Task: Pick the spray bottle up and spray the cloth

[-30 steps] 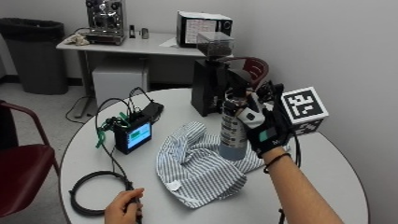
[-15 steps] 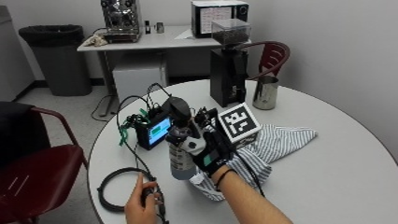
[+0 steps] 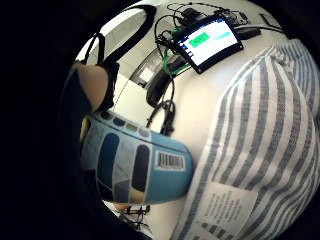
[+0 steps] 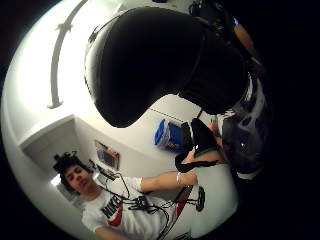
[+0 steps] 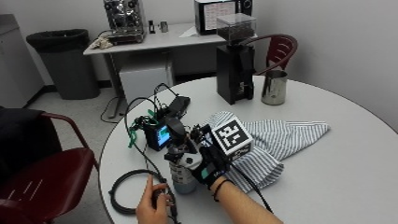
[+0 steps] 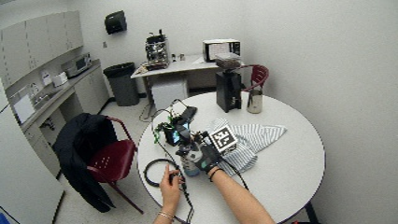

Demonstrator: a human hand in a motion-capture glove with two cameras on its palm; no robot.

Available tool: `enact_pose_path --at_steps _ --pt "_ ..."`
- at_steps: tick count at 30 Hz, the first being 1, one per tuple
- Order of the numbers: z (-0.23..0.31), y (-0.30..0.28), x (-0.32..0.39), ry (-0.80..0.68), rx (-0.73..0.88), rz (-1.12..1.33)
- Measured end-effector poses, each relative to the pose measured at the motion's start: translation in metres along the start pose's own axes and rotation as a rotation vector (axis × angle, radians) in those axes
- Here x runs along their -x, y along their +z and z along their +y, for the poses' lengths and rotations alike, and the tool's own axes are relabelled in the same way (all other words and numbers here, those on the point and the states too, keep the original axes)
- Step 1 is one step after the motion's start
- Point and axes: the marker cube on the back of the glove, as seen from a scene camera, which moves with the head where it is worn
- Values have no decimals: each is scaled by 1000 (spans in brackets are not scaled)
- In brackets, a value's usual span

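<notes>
Outside view: gloved right hand [image 5: 208,164] around spray bottle [image 5: 182,173] beside striped cloth [image 5: 273,140].

Your right hand [image 5: 210,165] wears black. The spray bottle [image 5: 181,175] has a black top and a blue label with a barcode. The cloth [image 5: 273,137] shows grey and white stripes. You see a white table [image 5: 348,158], a dark red chair [image 5: 43,179] and a silver cup [image 5: 273,87].
</notes>
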Motion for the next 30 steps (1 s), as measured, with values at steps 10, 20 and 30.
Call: enact_pose_path --at_steps 10,20,30 --pt "4 -2 -11 -7 33 36" --pt "20 -12 -14 29 93 100" --pt "61 -108 33 39 33 274"
